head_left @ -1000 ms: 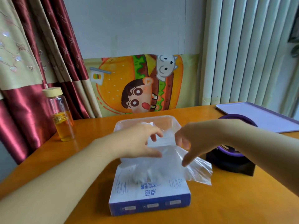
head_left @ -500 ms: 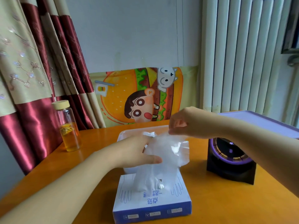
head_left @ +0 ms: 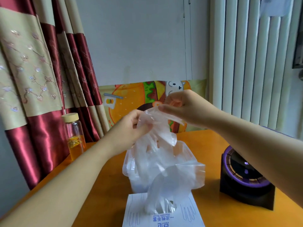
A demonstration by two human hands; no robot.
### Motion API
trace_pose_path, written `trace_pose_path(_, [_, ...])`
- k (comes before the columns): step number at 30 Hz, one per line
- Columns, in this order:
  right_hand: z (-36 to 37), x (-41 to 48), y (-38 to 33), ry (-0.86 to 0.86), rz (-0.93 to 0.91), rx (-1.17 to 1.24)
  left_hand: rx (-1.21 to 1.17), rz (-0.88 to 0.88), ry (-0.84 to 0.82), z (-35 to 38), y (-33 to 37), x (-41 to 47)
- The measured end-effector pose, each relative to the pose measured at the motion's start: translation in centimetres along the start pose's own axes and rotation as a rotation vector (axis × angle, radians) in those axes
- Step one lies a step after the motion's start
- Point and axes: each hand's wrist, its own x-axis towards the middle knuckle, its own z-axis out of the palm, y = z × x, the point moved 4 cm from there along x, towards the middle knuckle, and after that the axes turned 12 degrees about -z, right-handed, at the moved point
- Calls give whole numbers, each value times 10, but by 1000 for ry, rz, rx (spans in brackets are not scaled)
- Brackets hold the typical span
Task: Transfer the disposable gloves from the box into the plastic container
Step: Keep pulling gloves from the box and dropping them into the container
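At the far left a red and beige curtain (head_left: 32, 79) hangs down past the edge of the orange worktop (head_left: 213, 210). Just beside it stands an upright glass bottle (head_left: 74, 136) with a pale lid and amber liquid in its lower half.

The left hand (head_left: 129, 128) is raised above the worktop, its fingers curled and its thumb pinching the left side of a clear glove (head_left: 155, 126). The glove is bunched and stretched between both hands, in the air over the container (head_left: 129, 166), with its loose lower part hanging down toward the container's open top. Whether it touches the rim cannot be told, since the film is see-through. The container is translucent and sits on the worktop just behind the box (head_left: 136, 215).

The box is white with blue print and lies flat at the bottom edge of the view. A second glove (head_left: 172, 182) sticks up out of its top slot, fanned out wide and overlapping the container's near wall.

The right hand (head_left: 183, 108) is higher than the left, thumb and fingertips pressed together on the glove's upper right edge. Behind the hands a cartoon burger poster (head_left: 131, 99) leans on the wall.

To the right a black and purple device (head_left: 242, 182) stands on the worktop, well apart from the box. White vertical blinds (head_left: 246, 63) fill the right background.
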Motion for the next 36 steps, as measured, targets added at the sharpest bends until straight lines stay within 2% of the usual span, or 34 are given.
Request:
trace_pose_path(1, [-2,2,1,15,14,18,-17,-33,41,-4,-2,2])
trace_pose_path(3, [-2,7,7,7,68,39,-8,-32,222,-13,-2,1])
trace_pose_path(5, [1,11,15,-45,152,45,75,70,412,-17,8,-8])
trace_pose_path(6, [3,14,18,-78,193,51,157,109,449,-14,16,-13])
trace_pose_path(10, [16,25,27,-168,332,90,641,-16,324,13,24,-9])
trace_pose_path(12, [22,28,30,-188,393,182,711,-63,322,17,21,-2])
trace_pose_path(18, [50,33,53,-182,537,447,652,-177,235,21,3,23])
trace_pose_path(24, [74,19,73,-248,649,630,522,-179,306,1,-27,50])
trace_pose_path(26, [79,10,84,-264,703,663,471,-214,250,-5,-38,57])
trace_pose_path(28, [84,0,91,-307,730,621,412,-271,121,-5,-47,62])
trace_pose_path(30, [85,-4,93,-310,696,586,390,-329,19,-6,-53,68])
trace_pose_path(34, [67,2,92,-54,456,704,406,-412,-68,-10,-55,86])
trace_pose_path(36, [58,5,82,-98,322,683,424,-416,-106,-12,-50,94])
